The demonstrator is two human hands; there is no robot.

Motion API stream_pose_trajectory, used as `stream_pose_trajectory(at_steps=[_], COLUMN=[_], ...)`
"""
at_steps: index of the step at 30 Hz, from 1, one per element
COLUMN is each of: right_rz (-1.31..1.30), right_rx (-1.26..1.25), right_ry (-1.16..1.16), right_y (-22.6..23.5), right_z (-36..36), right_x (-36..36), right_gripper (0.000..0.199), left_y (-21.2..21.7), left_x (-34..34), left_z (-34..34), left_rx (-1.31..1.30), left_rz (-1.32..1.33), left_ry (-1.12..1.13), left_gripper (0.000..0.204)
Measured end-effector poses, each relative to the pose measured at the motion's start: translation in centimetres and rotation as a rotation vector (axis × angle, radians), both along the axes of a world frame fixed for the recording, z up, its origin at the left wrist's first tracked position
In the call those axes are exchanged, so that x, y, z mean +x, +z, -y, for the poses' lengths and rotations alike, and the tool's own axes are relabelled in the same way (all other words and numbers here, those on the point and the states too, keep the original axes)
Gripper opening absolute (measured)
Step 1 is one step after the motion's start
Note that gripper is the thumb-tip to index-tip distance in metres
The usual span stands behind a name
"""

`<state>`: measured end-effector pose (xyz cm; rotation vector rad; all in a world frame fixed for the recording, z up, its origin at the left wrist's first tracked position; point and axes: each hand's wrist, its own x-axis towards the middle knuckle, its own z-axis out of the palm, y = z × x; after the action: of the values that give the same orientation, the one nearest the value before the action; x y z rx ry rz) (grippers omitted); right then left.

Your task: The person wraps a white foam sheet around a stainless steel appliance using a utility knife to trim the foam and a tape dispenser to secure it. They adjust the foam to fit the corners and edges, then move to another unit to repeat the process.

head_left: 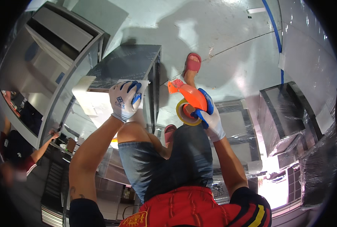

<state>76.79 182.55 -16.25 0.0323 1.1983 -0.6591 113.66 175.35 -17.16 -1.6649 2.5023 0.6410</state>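
Note:
My right hand (213, 120), in a white glove with blue fingertips, grips an orange tape gun (193, 95). A roll of yellowish packing tape (184, 113) sits on it, beside my thumb. My left hand (125, 100), gloved the same way, has its fingers curled over a white foam sheet (91, 109) at the near end of a dark, film-wrapped metal cabinet (128, 60). The sheet covers part of that end, and some of it is hidden behind my hand and knee. The tape gun is held apart from the cabinet, above my thigh.
A large steel cabinet (58, 34) stands at the far left. Another person (19, 147) is at the left edge, one hand (54, 134) reaching forward. Film-wrapped dark units (284, 109) stand at the right. Blue tape (273, 24) runs along the grey floor (221, 22).

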Motion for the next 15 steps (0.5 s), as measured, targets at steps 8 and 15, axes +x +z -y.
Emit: stream_pose_trajectory(at_steps=[8, 15], right_rz=[-0.062, -0.198], right_rx=[-0.069, -0.241], right_ry=[0.038, 0.154], right_y=[1.3, 3.6], right_z=[-1.2, 0.7], right_x=[1.6, 3.1], right_gripper=[0.093, 0.1], left_y=[1.5, 5.9], left_x=[1.0, 1.1], left_z=[4.5, 12.4], left_rx=[0.284, 0.25], left_rz=[-0.054, -0.226], left_ry=[-0.139, 0.141], left_gripper=[0.047, 0.042])
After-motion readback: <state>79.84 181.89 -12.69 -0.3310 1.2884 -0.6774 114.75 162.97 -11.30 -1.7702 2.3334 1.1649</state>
